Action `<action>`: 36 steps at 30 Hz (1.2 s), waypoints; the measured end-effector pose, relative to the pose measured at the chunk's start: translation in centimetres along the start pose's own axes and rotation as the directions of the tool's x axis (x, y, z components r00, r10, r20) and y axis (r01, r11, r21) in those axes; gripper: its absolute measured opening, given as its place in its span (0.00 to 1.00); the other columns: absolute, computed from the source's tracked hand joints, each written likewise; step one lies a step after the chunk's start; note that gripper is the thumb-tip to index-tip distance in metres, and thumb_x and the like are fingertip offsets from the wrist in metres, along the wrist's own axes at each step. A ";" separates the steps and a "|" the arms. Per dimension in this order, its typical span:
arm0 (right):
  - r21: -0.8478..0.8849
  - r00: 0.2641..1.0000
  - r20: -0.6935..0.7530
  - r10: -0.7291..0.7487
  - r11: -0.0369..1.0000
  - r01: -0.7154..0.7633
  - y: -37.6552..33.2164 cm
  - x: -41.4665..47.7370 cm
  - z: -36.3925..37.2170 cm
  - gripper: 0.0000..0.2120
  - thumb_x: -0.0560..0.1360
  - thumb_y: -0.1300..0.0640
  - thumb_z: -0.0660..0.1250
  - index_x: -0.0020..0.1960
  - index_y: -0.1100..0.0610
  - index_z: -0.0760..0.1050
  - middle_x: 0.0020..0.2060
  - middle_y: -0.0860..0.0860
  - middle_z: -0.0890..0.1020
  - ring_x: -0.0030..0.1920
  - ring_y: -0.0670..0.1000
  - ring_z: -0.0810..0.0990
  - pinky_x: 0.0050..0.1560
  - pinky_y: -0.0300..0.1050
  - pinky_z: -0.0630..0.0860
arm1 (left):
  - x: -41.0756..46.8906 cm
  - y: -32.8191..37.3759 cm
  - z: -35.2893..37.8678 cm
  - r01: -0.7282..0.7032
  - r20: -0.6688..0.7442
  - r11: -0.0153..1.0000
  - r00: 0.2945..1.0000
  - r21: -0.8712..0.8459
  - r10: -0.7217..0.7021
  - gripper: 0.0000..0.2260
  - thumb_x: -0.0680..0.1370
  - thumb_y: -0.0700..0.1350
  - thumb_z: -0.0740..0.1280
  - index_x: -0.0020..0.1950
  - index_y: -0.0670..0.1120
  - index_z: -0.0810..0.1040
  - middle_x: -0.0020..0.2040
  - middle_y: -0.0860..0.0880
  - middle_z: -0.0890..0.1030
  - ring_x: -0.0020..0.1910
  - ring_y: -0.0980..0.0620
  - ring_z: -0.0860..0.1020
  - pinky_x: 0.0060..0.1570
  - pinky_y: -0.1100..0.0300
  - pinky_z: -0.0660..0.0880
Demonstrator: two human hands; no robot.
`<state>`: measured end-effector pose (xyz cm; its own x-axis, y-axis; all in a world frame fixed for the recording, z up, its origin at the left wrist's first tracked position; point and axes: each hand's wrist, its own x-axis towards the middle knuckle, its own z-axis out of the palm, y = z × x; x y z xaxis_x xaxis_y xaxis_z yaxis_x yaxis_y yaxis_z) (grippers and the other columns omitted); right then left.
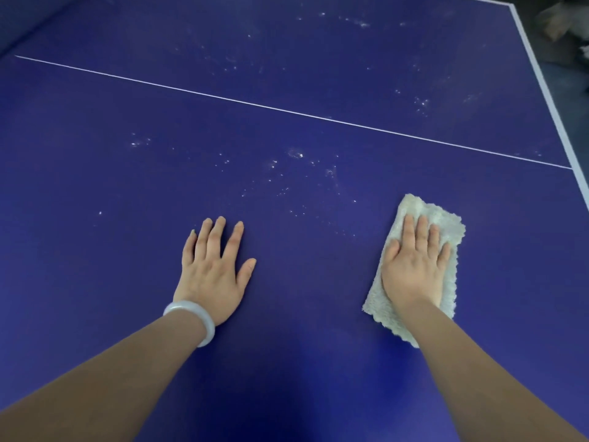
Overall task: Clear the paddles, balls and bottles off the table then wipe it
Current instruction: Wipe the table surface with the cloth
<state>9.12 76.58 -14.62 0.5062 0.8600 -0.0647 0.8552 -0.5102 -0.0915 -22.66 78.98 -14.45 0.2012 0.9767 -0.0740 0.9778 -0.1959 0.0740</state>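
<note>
A folded cream fluffy cloth (417,266) is pressed flat under the right hand (414,266) on the dark blue table-tennis table (95,138); the left hand (213,266) is spread flat on it, well apart. White specks (287,167) ahead could be smeared if wiped lightly

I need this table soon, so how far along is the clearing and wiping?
Clearing looks done: no paddles, balls or bottles are in view on the blue table. Wiping is in hand: the right hand presses a cloth flat, while the left hand rests beside it. Left: pale specks ahead.
</note>
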 end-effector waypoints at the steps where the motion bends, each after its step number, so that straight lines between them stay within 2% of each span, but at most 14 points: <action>1: 0.006 0.998 -0.006 0.064 0.998 -0.064 -1.1 -0.2 0.1 0.28 0.82 0.48 0.41 0.81 0.53 0.42 0.80 0.53 0.45 0.80 0.55 0.42 0.78 0.60 0.40 | 0.0 0.0 -0.1 0.004 0.001 1.000 1.000 -0.001 -0.004 0.31 0.80 0.62 0.42 0.80 0.49 0.54 0.79 0.42 0.58 0.79 0.42 0.52 0.77 0.44 0.49; 4: 0.024 0.994 -0.004 0.107 0.994 -0.107 -6.6 -0.1 0.5 0.29 0.82 0.49 0.41 0.81 0.56 0.41 0.80 0.57 0.44 0.79 0.60 0.41 0.77 0.64 0.41 | 0.1 -0.2 -0.2 0.003 0.004 1.000 1.000 -0.013 -0.003 0.31 0.80 0.62 0.42 0.80 0.49 0.55 0.79 0.42 0.58 0.79 0.43 0.52 0.78 0.45 0.48; 8: 0.040 0.961 0.040 -0.274 0.961 0.273 -12.5 0.6 1.1 0.29 0.83 0.49 0.40 0.81 0.55 0.39 0.80 0.54 0.41 0.79 0.58 0.38 0.77 0.61 0.36 | 0.1 -0.1 -0.2 0.006 0.001 1.000 1.000 -0.015 -0.005 0.31 0.81 0.62 0.44 0.80 0.49 0.57 0.78 0.42 0.60 0.78 0.43 0.55 0.77 0.44 0.50; 11: 0.024 0.918 0.062 -0.391 0.921 0.390 -10.8 1.2 1.0 0.29 0.83 0.48 0.40 0.81 0.52 0.40 0.80 0.51 0.42 0.80 0.54 0.38 0.78 0.57 0.36 | 0.1 -0.2 -0.2 0.004 0.006 1.000 1.000 -0.008 -0.004 0.30 0.81 0.62 0.44 0.80 0.49 0.57 0.78 0.42 0.60 0.79 0.43 0.55 0.77 0.44 0.51; 16: 0.036 0.997 0.042 -0.059 0.998 0.058 -7.2 6.0 0.0 0.29 0.82 0.47 0.42 0.81 0.54 0.41 0.80 0.54 0.43 0.80 0.56 0.41 0.78 0.60 0.39 | 0.2 -0.2 0.0 0.006 0.014 1.000 1.000 -0.001 -0.006 0.30 0.81 0.62 0.44 0.80 0.50 0.55 0.78 0.43 0.59 0.79 0.43 0.54 0.76 0.45 0.49; 19: 0.054 0.999 0.035 -0.002 0.999 0.000 -10.6 10.7 -0.2 0.29 0.83 0.48 0.41 0.81 0.56 0.42 0.80 0.56 0.44 0.80 0.58 0.41 0.77 0.62 0.40 | 0.2 -0.2 0.0 0.011 0.016 1.000 1.000 0.011 -0.011 0.30 0.81 0.61 0.44 0.80 0.50 0.56 0.79 0.43 0.59 0.79 0.43 0.54 0.76 0.45 0.50; 21: 0.056 0.991 0.074 -0.111 0.993 0.107 -13.7 12.5 -0.1 0.29 0.83 0.48 0.41 0.81 0.56 0.41 0.80 0.55 0.43 0.80 0.58 0.40 0.77 0.61 0.38 | 0.3 -0.2 0.1 0.010 0.014 1.000 1.000 0.008 -0.010 0.29 0.81 0.61 0.45 0.80 0.50 0.57 0.78 0.43 0.60 0.79 0.43 0.55 0.76 0.45 0.51; 22: 0.047 0.967 0.097 -0.236 0.972 0.232 -14.9 12.6 0.0 0.28 0.83 0.48 0.41 0.81 0.54 0.41 0.80 0.54 0.42 0.80 0.56 0.39 0.77 0.60 0.37 | 0.3 -0.1 0.1 0.010 0.009 1.000 1.000 0.003 -0.010 0.29 0.81 0.61 0.45 0.80 0.50 0.58 0.78 0.43 0.60 0.79 0.43 0.56 0.76 0.45 0.51; 24: 0.029 0.829 0.145 -0.540 0.840 0.542 -15.5 11.7 0.2 0.28 0.83 0.47 0.40 0.81 0.52 0.41 0.80 0.50 0.42 0.80 0.54 0.39 0.78 0.56 0.36 | 0.2 -0.1 0.1 0.009 0.004 1.000 1.000 -0.001 -0.009 0.29 0.81 0.61 0.46 0.79 0.50 0.59 0.78 0.43 0.61 0.78 0.43 0.57 0.76 0.45 0.51; 26: 0.004 0.701 0.162 -0.695 0.711 0.704 -13.4 11.5 -0.1 0.30 0.81 0.44 0.37 0.81 0.50 0.44 0.80 0.48 0.45 0.80 0.51 0.41 0.78 0.54 0.38 | 0.2 -0.2 0.0 0.009 0.006 1.000 1.000 -0.003 -0.009 0.29 0.81 0.61 0.47 0.79 0.49 0.59 0.78 0.43 0.61 0.78 0.43 0.57 0.76 0.45 0.51; 27: -0.012 0.706 0.146 -0.693 0.712 0.702 -11.8 12.0 -0.4 0.31 0.80 0.43 0.37 0.81 0.50 0.46 0.81 0.49 0.48 0.80 0.51 0.44 0.79 0.54 0.40 | 0.2 -0.2 0.0 0.011 0.006 1.000 1.000 -0.003 -0.011 0.29 0.81 0.61 0.47 0.79 0.49 0.59 0.78 0.43 0.61 0.78 0.43 0.57 0.76 0.45 0.51; 31: -0.004 0.891 0.086 -0.446 0.894 0.448 -9.2 16.8 -1.3 0.29 0.83 0.48 0.45 0.81 0.55 0.46 0.81 0.51 0.49 0.80 0.52 0.45 0.79 0.55 0.41 | 0.3 -0.1 0.0 0.008 0.015 1.000 1.000 -0.012 -0.008 0.29 0.81 0.61 0.47 0.79 0.50 0.59 0.78 0.43 0.60 0.79 0.43 0.56 0.75 0.45 0.50; 34: -0.025 0.908 0.083 -0.410 0.910 0.413 -13.7 19.4 -1.0 0.28 0.83 0.49 0.43 0.81 0.54 0.44 0.81 0.51 0.48 0.80 0.52 0.44 0.78 0.57 0.41 | 0.2 -0.2 -0.1 0.012 0.017 1.000 1.000 -0.006 -0.012 0.29 0.81 0.61 0.47 0.80 0.50 0.58 0.78 0.44 0.60 0.79 0.43 0.55 0.75 0.45 0.50; 36: -0.007 0.873 0.108 -0.475 0.878 0.479 -17.6 19.9 -0.6 0.27 0.84 0.49 0.42 0.81 0.53 0.44 0.81 0.50 0.46 0.80 0.53 0.43 0.78 0.56 0.39 | 0.2 -0.1 -0.1 0.007 0.015 1.000 1.000 0.001 -0.007 0.29 0.81 0.61 0.47 0.80 0.50 0.58 0.78 0.44 0.61 0.79 0.43 0.56 0.75 0.46 0.50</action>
<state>4.19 102.72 -13.67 0.0234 0.9925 -0.1203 0.9939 -0.0361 -0.1045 -22.75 79.22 -14.33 0.1947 0.9768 -0.0892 0.9794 -0.1887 0.0721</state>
